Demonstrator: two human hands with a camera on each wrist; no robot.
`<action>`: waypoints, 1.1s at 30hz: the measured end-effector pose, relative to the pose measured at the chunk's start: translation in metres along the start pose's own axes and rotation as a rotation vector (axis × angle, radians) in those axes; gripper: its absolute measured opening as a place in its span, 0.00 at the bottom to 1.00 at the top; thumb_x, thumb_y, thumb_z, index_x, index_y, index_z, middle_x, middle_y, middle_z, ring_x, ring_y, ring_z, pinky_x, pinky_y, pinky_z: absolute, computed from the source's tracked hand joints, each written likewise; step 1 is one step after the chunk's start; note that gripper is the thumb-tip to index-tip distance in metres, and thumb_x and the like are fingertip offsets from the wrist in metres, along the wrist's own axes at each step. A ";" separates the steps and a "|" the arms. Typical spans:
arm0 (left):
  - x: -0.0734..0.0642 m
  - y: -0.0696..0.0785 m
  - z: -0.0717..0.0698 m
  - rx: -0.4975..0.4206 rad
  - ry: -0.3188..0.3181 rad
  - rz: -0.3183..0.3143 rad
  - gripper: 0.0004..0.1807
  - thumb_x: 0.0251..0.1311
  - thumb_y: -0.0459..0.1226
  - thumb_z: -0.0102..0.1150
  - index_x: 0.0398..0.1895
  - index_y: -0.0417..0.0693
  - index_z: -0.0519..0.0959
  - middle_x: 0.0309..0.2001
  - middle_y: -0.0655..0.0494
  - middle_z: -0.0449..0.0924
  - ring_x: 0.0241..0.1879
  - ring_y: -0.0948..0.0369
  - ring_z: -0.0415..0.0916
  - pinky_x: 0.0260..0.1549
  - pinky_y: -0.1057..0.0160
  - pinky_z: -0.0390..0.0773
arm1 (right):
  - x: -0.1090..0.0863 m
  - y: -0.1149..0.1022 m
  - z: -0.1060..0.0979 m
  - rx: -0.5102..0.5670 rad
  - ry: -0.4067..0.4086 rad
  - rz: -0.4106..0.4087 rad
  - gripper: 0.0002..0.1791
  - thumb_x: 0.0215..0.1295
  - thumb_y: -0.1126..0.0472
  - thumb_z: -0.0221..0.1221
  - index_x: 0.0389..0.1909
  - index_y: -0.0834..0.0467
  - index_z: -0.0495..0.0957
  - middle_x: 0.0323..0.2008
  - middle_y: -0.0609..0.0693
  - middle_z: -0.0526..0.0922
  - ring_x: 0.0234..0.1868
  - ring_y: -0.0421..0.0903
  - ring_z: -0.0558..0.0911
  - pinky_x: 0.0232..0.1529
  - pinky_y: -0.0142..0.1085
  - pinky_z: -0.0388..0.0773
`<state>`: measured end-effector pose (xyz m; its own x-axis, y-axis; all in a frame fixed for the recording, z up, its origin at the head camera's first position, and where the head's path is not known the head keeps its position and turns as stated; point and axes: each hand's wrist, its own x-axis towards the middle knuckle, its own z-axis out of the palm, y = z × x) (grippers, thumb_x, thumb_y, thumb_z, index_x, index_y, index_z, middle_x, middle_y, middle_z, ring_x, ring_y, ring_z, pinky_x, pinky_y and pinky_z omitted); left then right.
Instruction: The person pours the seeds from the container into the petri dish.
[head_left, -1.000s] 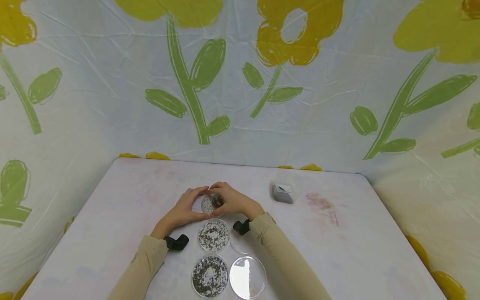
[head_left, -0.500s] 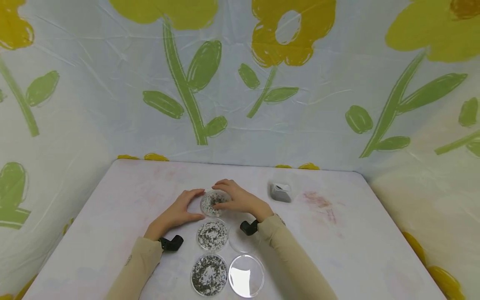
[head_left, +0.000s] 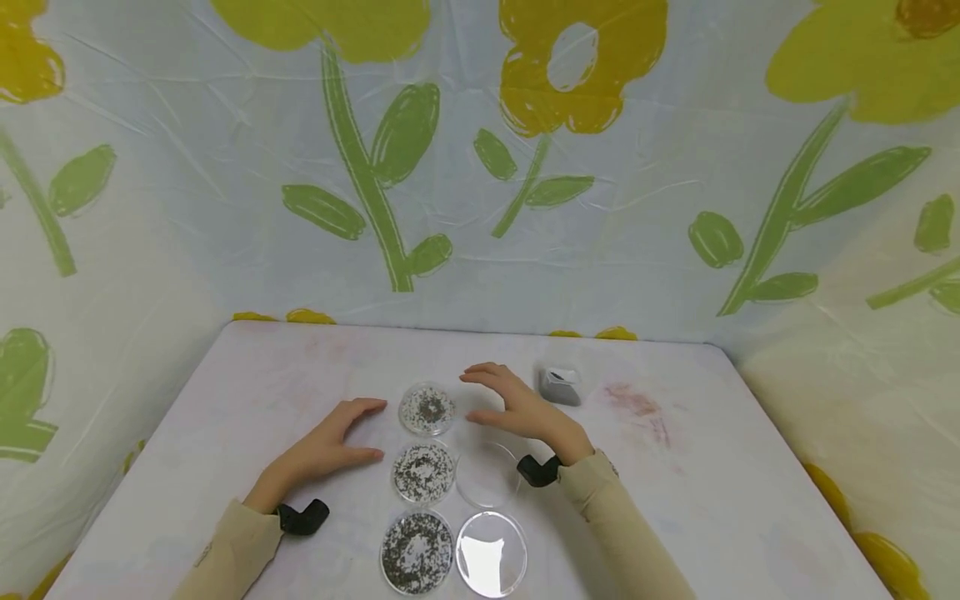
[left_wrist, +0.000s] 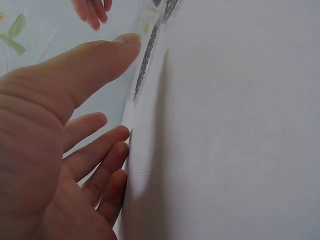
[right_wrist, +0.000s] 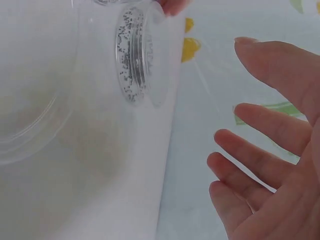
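Observation:
Three round clear petri dishes stand in a column in the head view, holding dark specks on a white bottom. The far petri dish (head_left: 427, 409) lies between my hands, and neither touches it. In the right wrist view a clear rim shows above its specks (right_wrist: 131, 57). Left of it my left hand (head_left: 330, 442) has its thumb and fingers spread and holds nothing. To its right, my right hand (head_left: 521, 408) is likewise spread with nothing in it. The middle dish (head_left: 423, 472) and the near dish (head_left: 417, 552) sit closer to me.
Two clear round lids, a middle lid (head_left: 486, 475) and a near lid (head_left: 492, 553), lie right of the dishes. A small clear container with grey contents (head_left: 561, 385) stands at the back right. Flowered cloth (head_left: 480, 275) hangs behind the pale table (head_left: 735, 500).
Both hands have come off the far dish and moved apart, the left one leftward and the right one rightward. The dish stays in place at the head of the column.

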<state>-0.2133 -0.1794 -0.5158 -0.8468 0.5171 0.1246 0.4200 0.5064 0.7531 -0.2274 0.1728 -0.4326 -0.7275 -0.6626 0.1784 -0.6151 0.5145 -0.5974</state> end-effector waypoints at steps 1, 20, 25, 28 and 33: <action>-0.003 0.001 0.000 0.000 -0.005 -0.004 0.42 0.55 0.54 0.71 0.72 0.53 0.66 0.69 0.54 0.65 0.68 0.51 0.61 0.65 0.43 0.61 | -0.004 0.000 -0.001 0.009 0.008 0.004 0.30 0.67 0.55 0.63 0.68 0.59 0.70 0.68 0.60 0.67 0.69 0.56 0.65 0.66 0.54 0.63; -0.034 0.029 0.026 -0.155 -0.053 0.039 0.44 0.50 0.54 0.74 0.71 0.60 0.67 0.67 0.63 0.67 0.64 0.56 0.63 0.62 0.54 0.63 | -0.079 0.011 0.008 0.154 0.050 0.041 0.33 0.61 0.53 0.69 0.66 0.55 0.72 0.64 0.48 0.75 0.67 0.48 0.70 0.66 0.39 0.65; -0.029 0.028 0.030 -0.125 -0.035 0.082 0.46 0.47 0.54 0.76 0.71 0.58 0.68 0.67 0.64 0.68 0.64 0.58 0.64 0.62 0.54 0.62 | -0.093 0.019 0.016 0.233 -0.006 0.056 0.38 0.56 0.54 0.73 0.67 0.55 0.71 0.65 0.48 0.74 0.68 0.49 0.69 0.68 0.34 0.60; -0.026 0.028 0.033 -0.120 -0.029 0.116 0.47 0.46 0.54 0.76 0.71 0.56 0.68 0.67 0.64 0.69 0.64 0.59 0.63 0.61 0.55 0.61 | -0.097 0.022 0.020 0.276 -0.045 0.030 0.41 0.55 0.55 0.74 0.69 0.55 0.69 0.66 0.49 0.72 0.69 0.50 0.67 0.69 0.31 0.57; -0.023 0.027 0.039 -0.079 0.004 0.168 0.46 0.46 0.53 0.76 0.71 0.54 0.69 0.65 0.62 0.70 0.61 0.60 0.64 0.59 0.55 0.59 | -0.098 0.028 0.028 0.299 -0.061 0.019 0.46 0.51 0.57 0.75 0.71 0.54 0.66 0.69 0.49 0.70 0.71 0.49 0.65 0.69 0.28 0.53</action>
<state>-0.1694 -0.1508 -0.5239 -0.7681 0.5872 0.2554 0.5292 0.3575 0.7695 -0.1652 0.2371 -0.4885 -0.7127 -0.6905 0.1235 -0.4783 0.3496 -0.8056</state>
